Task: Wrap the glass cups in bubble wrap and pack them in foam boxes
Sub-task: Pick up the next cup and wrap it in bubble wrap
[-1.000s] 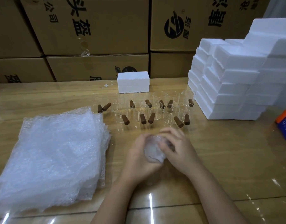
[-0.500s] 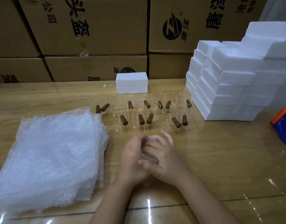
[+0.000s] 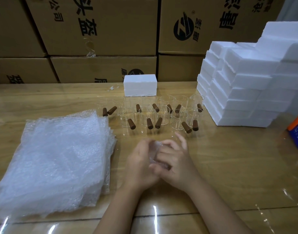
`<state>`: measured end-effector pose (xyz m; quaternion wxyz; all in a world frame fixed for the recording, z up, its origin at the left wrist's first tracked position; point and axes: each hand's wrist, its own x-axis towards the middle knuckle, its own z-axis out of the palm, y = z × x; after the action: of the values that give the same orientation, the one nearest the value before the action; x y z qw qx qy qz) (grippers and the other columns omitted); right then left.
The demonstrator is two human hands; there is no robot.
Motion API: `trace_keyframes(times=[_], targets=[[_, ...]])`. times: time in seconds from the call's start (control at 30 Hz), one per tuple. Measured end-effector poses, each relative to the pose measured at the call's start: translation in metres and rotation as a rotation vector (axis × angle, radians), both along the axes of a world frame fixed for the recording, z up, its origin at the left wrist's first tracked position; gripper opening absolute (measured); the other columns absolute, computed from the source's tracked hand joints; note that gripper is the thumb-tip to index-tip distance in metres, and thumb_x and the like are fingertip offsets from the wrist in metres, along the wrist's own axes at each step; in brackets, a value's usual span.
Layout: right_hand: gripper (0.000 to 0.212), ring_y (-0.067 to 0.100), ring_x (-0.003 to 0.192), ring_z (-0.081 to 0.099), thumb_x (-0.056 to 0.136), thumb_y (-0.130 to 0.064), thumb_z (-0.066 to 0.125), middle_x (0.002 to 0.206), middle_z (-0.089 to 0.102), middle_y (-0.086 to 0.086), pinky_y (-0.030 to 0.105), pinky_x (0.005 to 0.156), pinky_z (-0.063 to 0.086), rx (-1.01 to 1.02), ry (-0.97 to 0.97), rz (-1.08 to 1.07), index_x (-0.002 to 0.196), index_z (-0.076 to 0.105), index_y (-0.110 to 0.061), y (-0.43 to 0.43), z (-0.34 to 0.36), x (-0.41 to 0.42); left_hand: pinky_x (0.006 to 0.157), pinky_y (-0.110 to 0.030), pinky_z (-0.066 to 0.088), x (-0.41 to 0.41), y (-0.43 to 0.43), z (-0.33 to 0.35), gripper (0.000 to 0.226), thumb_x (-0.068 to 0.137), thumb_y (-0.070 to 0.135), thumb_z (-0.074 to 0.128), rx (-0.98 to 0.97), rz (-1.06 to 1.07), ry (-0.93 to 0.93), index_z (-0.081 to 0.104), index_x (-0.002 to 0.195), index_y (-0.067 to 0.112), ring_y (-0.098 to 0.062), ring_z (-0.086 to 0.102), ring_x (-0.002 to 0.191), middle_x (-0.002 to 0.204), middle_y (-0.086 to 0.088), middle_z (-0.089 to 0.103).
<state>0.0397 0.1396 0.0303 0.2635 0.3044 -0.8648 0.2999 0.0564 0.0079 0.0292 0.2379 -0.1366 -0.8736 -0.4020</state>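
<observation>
Left hand (image 3: 141, 164) and right hand (image 3: 176, 163) are clasped together at table centre, both closed around a bubble-wrapped bundle (image 3: 155, 149) — only a sliver of wrap shows between the fingers, contents can't be made out. Right fingers overlap the left; right index finger points toward 12 o'clock.

Glass cups (image 3: 151, 114) with brown handles stand in two loose rows at 12 o'clock from the hands, near but apart from them. Single foam box (image 3: 140, 85) sits just beyond the cups, also 12 o'clock. Foam box stack (image 3: 242, 85) is stepped at 2 o'clock, its near corner just beside the rightmost cups. Bubble wrap pile (image 3: 57, 159) lies flat at 9 o'clock, its edge near the left hand, not touching.

Cardboard cartons (image 3: 97, 31) wall off the far side of the wooden table (image 3: 229, 166) — orange-and-blue object (image 3: 296, 129) clipped by the frame at 3 o'clock.
</observation>
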Motion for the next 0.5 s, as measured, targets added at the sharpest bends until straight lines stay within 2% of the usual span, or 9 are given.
trace_keyframes(times=[0.1, 0.17, 0.27, 0.33, 0.43, 0.5], targets=[[0.041, 0.017, 0.109, 0.056, 0.089, -0.061, 0.04, 0.09, 0.063, -0.017, 0.052, 0.114, 0.002, 0.091, -0.097, 0.058, 0.072, 0.059, -0.028, -0.0023, -0.0015, 0.0006, 0.066, -0.022, 0.048, 0.0016, -0.0027, -0.0008, 0.063, 0.065, 0.042, 0.058, -0.051, -0.025, -0.007, 0.057, 0.113, 0.001, -0.013, 0.063, 0.083, 0.098, -0.003, 0.066], [0.049, 0.018, 0.114, 0.054, 0.087, -0.063, 0.038, 0.1, 0.066, -0.015, 0.05, 0.115, -0.004, 0.141, -0.152, 0.086, 0.081, 0.067, -0.025, -0.0012, -0.0034, 0.0006, 0.064, -0.026, 0.049, 0.0008, -0.0049, -0.002, 0.064, 0.064, 0.043, 0.057, -0.089, -0.053, -0.011, 0.057, 0.113, 0.002, -0.017, 0.064, 0.082, 0.097, -0.005, 0.067], [0.047, 0.018, 0.111, 0.057, 0.088, -0.061, 0.039, 0.099, 0.068, -0.013, 0.054, 0.114, 0.002, 0.13, -0.15, 0.1, 0.08, 0.067, -0.023, -0.0001, -0.0058, 0.001, 0.068, -0.02, 0.044, -0.0004, -0.0056, -0.0051, 0.064, 0.061, 0.037, 0.067, -0.115, -0.06, -0.033, 0.057, 0.115, 0.004, -0.016, 0.064, 0.087, 0.101, -0.002, 0.067], [0.047, 0.018, 0.105, 0.06, 0.09, -0.06, 0.038, 0.09, 0.069, -0.012, 0.057, 0.112, 0.009, 0.053, -0.107, 0.084, 0.071, 0.063, -0.024, -0.0016, -0.005, 0.0021, 0.071, -0.008, 0.037, -0.0018, -0.0041, -0.0062, 0.065, 0.061, 0.034, 0.069, -0.091, -0.049, -0.05, 0.056, 0.118, 0.006, -0.012, 0.062, 0.09, 0.104, 0.002, 0.065], [0.064, 0.013, 0.107, 0.06, 0.092, -0.064, 0.029, 0.082, 0.068, -0.013, 0.054, 0.113, 0.01, -0.059, -0.06, 0.027, 0.066, 0.067, -0.02, -0.0011, -0.0033, 0.0017, 0.068, 0.0, 0.036, -0.0014, -0.0001, -0.0015, 0.064, 0.062, 0.048, 0.061, 0.024, -0.005, -0.078, 0.056, 0.116, 0.014, 0.007, 0.054, 0.078, 0.096, 0.017, 0.058], [0.068, 0.011, 0.115, 0.056, 0.09, -0.068, 0.027, 0.089, 0.068, -0.015, 0.051, 0.114, 0.006, -0.077, -0.091, 0.024, 0.073, 0.072, -0.021, 0.0, -0.0032, 0.0023, 0.066, 0.0, 0.036, -0.0011, 0.0017, -0.0008, 0.061, 0.062, 0.05, 0.056, 0.045, -0.017, -0.076, 0.056, 0.112, 0.015, 0.01, 0.053, 0.074, 0.088, 0.022, 0.055]])
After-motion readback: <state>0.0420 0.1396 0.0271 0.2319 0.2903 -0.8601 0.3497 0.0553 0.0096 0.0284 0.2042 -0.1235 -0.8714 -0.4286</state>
